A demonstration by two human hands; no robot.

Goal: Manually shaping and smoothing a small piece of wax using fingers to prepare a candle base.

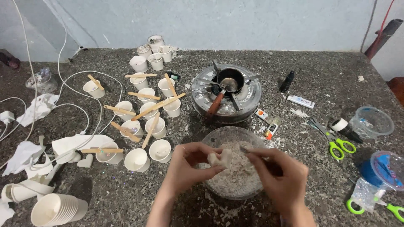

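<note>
Wax lump (220,159) pinched in left hand (189,166) over bowl (210,136), 6 o'clock from burner (226,93). Right hand (281,178) closed on thin tool, can't tell what, tip touching lump from 3 o'clock. Cups (148,112) at 10.

A pale, off-white waxy chunk (219,158) sat pinched above the clear glass bowl (210,138), which rested on the speckled table, heaped with white shavings (235,174), near the front edge.
</note>
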